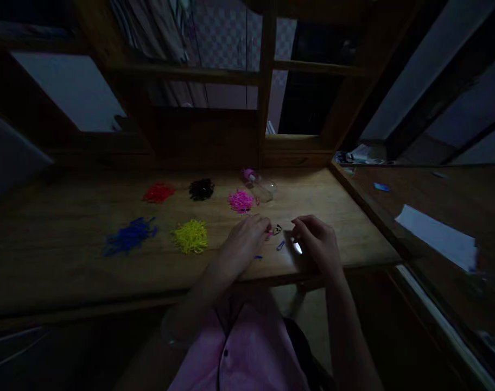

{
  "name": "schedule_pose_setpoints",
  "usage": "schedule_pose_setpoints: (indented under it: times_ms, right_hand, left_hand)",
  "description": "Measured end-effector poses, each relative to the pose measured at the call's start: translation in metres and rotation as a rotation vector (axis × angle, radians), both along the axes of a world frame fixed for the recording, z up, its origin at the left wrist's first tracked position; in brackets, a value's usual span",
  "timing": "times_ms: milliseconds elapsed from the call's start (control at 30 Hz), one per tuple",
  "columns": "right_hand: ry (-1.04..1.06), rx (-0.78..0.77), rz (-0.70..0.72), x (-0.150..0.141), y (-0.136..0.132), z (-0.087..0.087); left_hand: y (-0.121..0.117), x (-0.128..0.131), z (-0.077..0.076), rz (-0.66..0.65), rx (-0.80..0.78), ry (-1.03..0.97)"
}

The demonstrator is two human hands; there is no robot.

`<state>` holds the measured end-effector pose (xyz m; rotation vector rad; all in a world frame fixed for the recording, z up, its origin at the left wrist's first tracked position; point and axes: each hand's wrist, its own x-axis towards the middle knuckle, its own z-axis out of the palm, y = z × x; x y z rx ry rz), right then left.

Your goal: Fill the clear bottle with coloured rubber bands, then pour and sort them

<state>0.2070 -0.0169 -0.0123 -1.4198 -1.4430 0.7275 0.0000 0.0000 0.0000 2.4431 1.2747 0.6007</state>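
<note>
My left hand rests low over the wooden table with its fingers closed, and a bit of pink plastic shows at the fingertips. Just beyond it lies a small dark clip, shaped like a safety pin. A blue clip of similar shape lies between the hands, and another small blue piece is by my left wrist. My right hand is curled, thumb and fingers drawn together; whatever they hold is too small to see. Beneath it is a dark patch with a bright spot.
Heaps of small plastic pieces lie apart on the table: red, black, pink, yellow and blue. A clear bottle with a pink top lies behind. White paper is on the right-hand surface.
</note>
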Motion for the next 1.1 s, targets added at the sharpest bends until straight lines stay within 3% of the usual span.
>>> schedule_pose_setpoints:
  times_ms: [567,800,1100]
  right_hand:
    - [0.003,0.016,0.001,-0.001,0.001,-0.003]
    - [0.014,0.015,0.009,0.001,0.002,-0.005]
    - [-0.001,0.017,0.009,0.0,0.001,-0.003]
  left_hand:
    - [0.006,0.003,0.01,-0.014,0.058,0.07]
    - [0.01,0.004,0.006,-0.023,0.069,0.084]
    - [0.01,0.006,0.018,-0.03,-0.004,0.151]
